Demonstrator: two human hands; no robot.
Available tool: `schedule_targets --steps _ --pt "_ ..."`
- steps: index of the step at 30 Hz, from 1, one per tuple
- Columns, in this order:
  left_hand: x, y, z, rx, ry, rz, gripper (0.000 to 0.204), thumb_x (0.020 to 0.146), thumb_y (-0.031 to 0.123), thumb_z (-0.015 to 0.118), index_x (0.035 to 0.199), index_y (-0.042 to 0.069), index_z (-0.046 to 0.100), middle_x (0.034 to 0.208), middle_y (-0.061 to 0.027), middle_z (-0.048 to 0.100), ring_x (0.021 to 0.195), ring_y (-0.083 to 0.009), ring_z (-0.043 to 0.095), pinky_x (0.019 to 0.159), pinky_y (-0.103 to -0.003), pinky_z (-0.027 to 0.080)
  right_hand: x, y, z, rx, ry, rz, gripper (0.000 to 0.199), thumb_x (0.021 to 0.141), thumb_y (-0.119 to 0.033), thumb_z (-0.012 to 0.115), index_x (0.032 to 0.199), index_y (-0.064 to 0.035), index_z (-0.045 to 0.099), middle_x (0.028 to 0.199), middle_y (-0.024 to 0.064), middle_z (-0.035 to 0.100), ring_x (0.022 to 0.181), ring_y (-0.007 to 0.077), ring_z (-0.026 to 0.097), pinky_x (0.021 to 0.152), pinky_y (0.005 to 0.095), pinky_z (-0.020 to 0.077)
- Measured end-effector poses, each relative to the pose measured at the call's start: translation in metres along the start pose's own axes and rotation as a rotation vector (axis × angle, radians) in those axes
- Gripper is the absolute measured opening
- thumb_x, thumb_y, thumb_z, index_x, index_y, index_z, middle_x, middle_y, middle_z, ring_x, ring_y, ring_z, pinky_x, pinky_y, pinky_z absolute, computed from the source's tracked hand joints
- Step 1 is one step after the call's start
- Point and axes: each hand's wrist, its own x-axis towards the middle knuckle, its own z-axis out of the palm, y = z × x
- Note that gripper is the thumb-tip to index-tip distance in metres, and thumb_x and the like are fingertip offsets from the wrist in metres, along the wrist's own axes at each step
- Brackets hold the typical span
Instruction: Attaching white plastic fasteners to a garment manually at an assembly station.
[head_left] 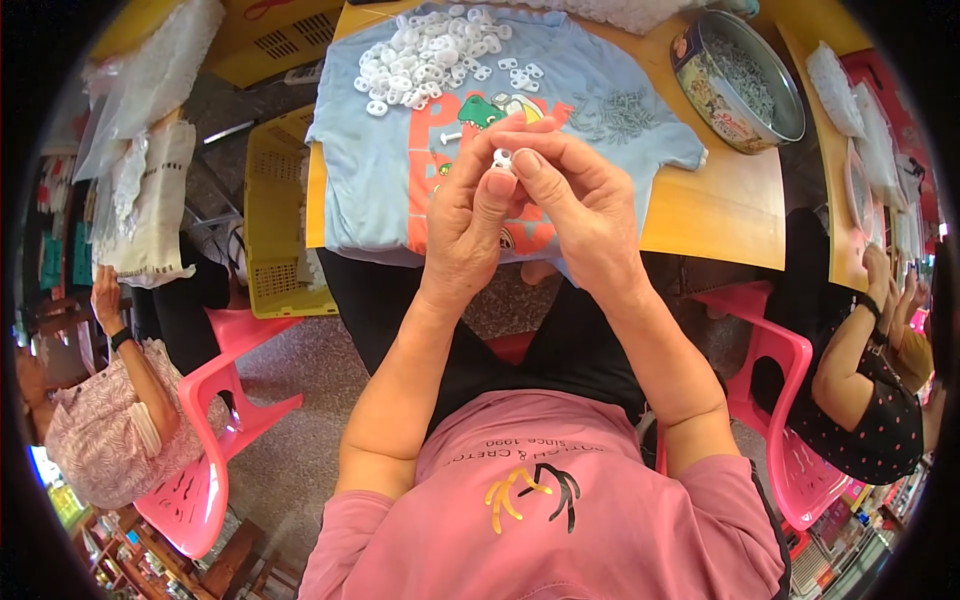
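Observation:
My left hand (468, 215) and my right hand (585, 205) meet over the near part of a blue T-shirt (365, 190) spread on the table. Thumbs and fingertips of both are closed round a small white plastic piece with holes (503, 160); fingers cover part of it. Just beyond my left hand, one white peg-like bit (451, 138) lies on the shirt's print. A heap of similar white pieces (420, 55) is at the far left of the cloth, with a few strays beside it. Grey screws (622, 115) form a small pile beyond my right hand.
A round tin (740, 80) full of grey screws stands on the yellow table (725, 205) at the far right. A yellow plastic crate (275, 215) is left of the table. People sit on both sides on pink chairs (215, 430).

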Motion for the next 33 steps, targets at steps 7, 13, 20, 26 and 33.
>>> schedule_targets --steps 7,13,20,26,33 --pt "-0.005 -0.001 0.003 0.036 0.026 0.041 0.037 0.102 0.03 0.05 0.123 0.0 0.049 0.127 -0.0133 0.06 0.1 -0.0134 0.06 0.081 -0.026 0.053 -0.006 0.009 0.006 0.03 0.057 -0.036 0.022 0.098 -0.01 0.058 0.114 0.0025 0.065 0.112 0.0081 0.065 0.09 0.0106 0.062 0.08 0.025 0.0511" --pt "-0.002 -0.001 0.002 -0.01 0.003 0.113 0.033 0.101 0.023 0.053 0.126 0.0 0.047 0.126 -0.0146 0.059 0.111 -0.0186 0.057 0.095 -0.032 0.048 -0.006 0.013 0.003 0.045 0.031 -0.07 0.021 0.098 -0.007 0.055 0.113 0.0046 0.063 0.115 0.0109 0.065 0.1 0.0133 0.061 0.086 0.0286 0.0519" --pt "-0.004 0.0 -0.003 -0.045 -0.031 0.122 0.036 0.101 0.029 0.052 0.126 0.004 0.047 0.129 -0.0172 0.057 0.116 -0.0205 0.056 0.1 -0.035 0.045 -0.01 0.013 0.011 -0.038 0.021 -0.15 0.019 0.099 -0.008 0.055 0.113 0.003 0.063 0.112 0.0076 0.065 0.097 0.0096 0.058 0.086 0.023 0.046" --pt "0.0 -0.005 0.002 -0.262 0.036 0.098 0.042 0.1 0.03 0.053 0.131 0.003 0.042 0.134 -0.0157 0.051 0.122 -0.0211 0.051 0.103 -0.035 0.041 0.014 -0.009 0.004 -0.238 -0.031 -0.085 0.023 0.097 -0.009 0.058 0.116 0.0024 0.063 0.107 0.0056 0.065 0.092 0.0088 0.058 0.08 0.0229 0.047" --pt "0.002 0.0 0.004 -0.101 0.107 -0.041 0.04 0.099 0.009 0.053 0.134 -0.003 0.037 0.133 -0.0125 0.049 0.128 -0.0221 0.045 0.108 -0.036 0.037 0.078 -0.039 0.065 -0.282 -0.326 -0.224 0.018 0.093 -0.009 0.064 0.106 0.0022 0.067 0.095 0.0045 0.067 0.084 0.0103 0.06 0.075 0.0237 0.0487"
